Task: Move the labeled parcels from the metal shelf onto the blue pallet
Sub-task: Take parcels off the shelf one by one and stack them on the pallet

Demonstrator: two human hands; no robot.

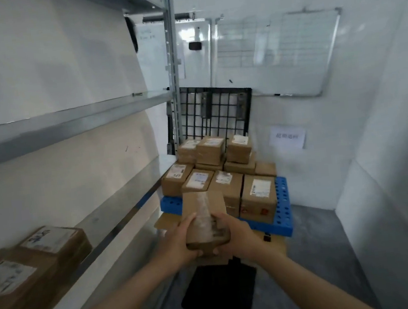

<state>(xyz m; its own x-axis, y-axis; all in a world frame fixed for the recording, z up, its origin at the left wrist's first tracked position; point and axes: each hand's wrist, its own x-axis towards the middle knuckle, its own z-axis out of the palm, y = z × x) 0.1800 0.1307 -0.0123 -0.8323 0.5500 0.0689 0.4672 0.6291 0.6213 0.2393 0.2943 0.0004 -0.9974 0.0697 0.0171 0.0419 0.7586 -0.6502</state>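
Note:
I hold a brown cardboard parcel (203, 216) with clear tape down its middle, gripped from both sides. My left hand (182, 241) clasps its left edge and my right hand (236, 234) its right edge. The parcel hangs in the air just in front of the blue pallet (282, 206). Several labeled parcels (226, 174) are stacked on the pallet in two layers. Two more labeled parcels (30, 257) lie on the lower level of the metal shelf (117, 211) at my left.
A black wire cage panel (218, 111) stands behind the pallet. Whiteboards (275, 55) hang on the back wall. A black mat (220, 298) and flat cardboard (167, 220) lie on the grey floor. A white wall closes the right side.

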